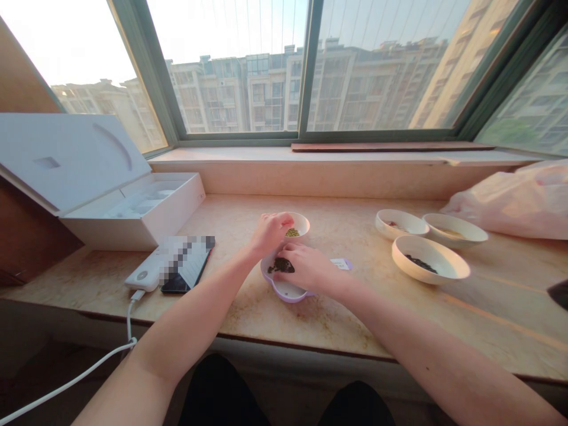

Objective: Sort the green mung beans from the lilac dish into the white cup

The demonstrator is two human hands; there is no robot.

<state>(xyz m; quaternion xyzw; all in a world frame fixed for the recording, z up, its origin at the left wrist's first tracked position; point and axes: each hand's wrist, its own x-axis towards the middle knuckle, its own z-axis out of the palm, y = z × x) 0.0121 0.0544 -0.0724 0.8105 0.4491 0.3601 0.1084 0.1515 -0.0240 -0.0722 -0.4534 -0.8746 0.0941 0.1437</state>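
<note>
1. Left hand [270, 229]: fingers curled over green grains [291, 232] in a bowl [303, 223], twelve o'clock from the purple dish [284, 289]; can't tell their grip.
2. Right hand [308, 267]: fingers half-bent at the dish's dark grains [284, 265]; grip hidden.
3. Seemingly picking through grains; calls for light pinching next.

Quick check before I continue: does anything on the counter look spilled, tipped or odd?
No clear spill or tipping: the bowl of green grains and the purple-rimmed dish sit level. The one oddity is a blocky, pixelated patch at left, hiding part of the phone beside the power bank.
</note>
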